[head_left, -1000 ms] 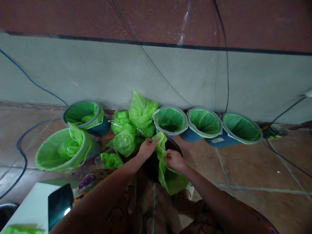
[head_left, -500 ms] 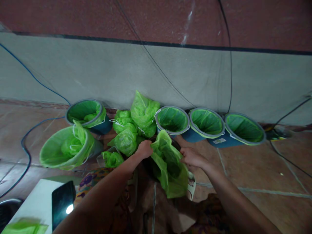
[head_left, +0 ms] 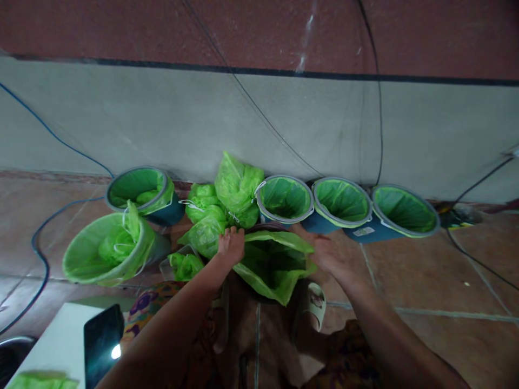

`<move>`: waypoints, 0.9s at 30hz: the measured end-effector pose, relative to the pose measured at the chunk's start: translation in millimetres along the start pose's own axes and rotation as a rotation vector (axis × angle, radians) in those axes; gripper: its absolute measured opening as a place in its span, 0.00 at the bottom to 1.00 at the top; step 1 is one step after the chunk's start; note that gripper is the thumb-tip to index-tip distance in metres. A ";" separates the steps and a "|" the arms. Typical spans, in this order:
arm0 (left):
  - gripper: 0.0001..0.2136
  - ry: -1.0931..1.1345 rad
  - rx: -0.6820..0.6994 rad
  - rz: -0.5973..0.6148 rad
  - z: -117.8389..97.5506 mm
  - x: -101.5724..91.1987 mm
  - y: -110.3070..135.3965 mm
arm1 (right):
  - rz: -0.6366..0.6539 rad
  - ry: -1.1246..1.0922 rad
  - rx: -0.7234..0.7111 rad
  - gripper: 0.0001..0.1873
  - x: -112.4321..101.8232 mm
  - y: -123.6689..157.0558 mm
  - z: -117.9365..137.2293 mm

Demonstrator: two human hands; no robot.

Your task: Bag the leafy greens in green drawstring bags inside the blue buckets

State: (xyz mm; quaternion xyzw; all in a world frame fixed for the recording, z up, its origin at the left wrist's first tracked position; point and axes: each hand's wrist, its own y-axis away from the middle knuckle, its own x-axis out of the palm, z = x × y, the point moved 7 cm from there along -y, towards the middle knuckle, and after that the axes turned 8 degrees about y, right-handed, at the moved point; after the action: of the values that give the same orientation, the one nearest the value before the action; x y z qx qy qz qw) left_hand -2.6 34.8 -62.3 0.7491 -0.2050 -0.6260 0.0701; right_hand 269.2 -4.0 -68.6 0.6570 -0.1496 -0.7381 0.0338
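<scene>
A bright green plastic bag (head_left: pixel 272 263) is stretched wide over the mouth of a dark bin in front of me. My left hand (head_left: pixel 230 244) grips the bag's left edge with its fingers curled over it. On the bag's right edge my right hand (head_left: pixel 324 253) holds the plastic, fingers partly hidden behind it. Just beyond my left hand lie several tied green bags (head_left: pixel 221 208) in a heap.
Three blue bins with green liners (head_left: pixel 343 202) stand in a row against the grey wall at the right. At the left are two more lined bins (head_left: pixel 106 249). A white surface with a phone (head_left: pixel 99 343) is at the lower left. Cables cross the tiled floor.
Both hands have moved apart, pulling the bag's opening from a narrow bunch to a wide mouth spread over the bin. The bag now lies flatter and lower.
</scene>
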 end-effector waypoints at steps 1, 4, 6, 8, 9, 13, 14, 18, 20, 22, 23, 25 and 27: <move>0.24 0.007 0.054 -0.056 -7.9 0.0 0.2 | -0.019 0.028 -0.078 0.24 1.1 1.5 16.4; 0.23 0.062 0.185 -0.167 -28.1 1.3 -1.6 | -0.099 0.106 -0.226 0.35 4.3 3.0 55.7; 0.16 0.118 0.220 -0.188 -35.1 3.0 -6.5 | -0.128 0.105 -0.233 0.26 7.0 -0.7 66.7; 0.12 0.188 0.216 -0.195 -36.7 4.3 -13.4 | -0.113 0.058 -0.233 0.14 10.7 -6.4 69.5; 0.12 0.230 0.209 -0.193 -36.4 5.1 -16.8 | -0.092 0.017 -0.233 0.12 12.6 -9.6 68.7; 0.12 0.360 0.177 -0.147 -32.3 10.1 -29.4 | 0.021 -0.165 -0.251 0.15 18.7 -23.6 61.9; 0.13 0.374 0.170 -0.129 -31.3 10.9 -32.9 | 0.041 -0.194 -0.257 0.16 19.7 -28.5 60.8; 0.14 0.390 0.106 -0.074 -26.7 10.9 -55.5 | 0.028 -0.257 -0.204 0.18 22.0 -56.6 56.4; 0.14 0.391 0.050 -0.054 -23.7 12.9 -71.9 | 0.011 -0.266 -0.139 0.18 26.3 -71.8 52.6; 0.14 0.402 -0.009 -0.056 -20.2 16.8 -89.2 | 0.000 -0.272 -0.056 0.16 34.3 -84.4 45.8; 0.13 0.412 -0.034 -0.063 -18.4 19.7 -97.4 | -0.010 -0.292 -0.011 0.15 39.3 -89.4 41.3; 0.12 0.444 -0.079 -0.070 -14.4 27.6 -111.9 | -0.010 -0.388 0.078 0.14 52.3 -97.1 31.2; 0.11 0.509 -0.114 -0.035 -10.4 38.8 -123.6 | 0.031 -0.519 0.169 0.14 69.1 -102.0 21.9</move>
State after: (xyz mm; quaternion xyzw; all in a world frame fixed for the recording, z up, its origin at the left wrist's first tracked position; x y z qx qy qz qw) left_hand 39.8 129.9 -140.1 0.8809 -0.1319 -0.4288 0.1506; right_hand 253.4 80.0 -160.0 0.4438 -0.2243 -0.8662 -0.0490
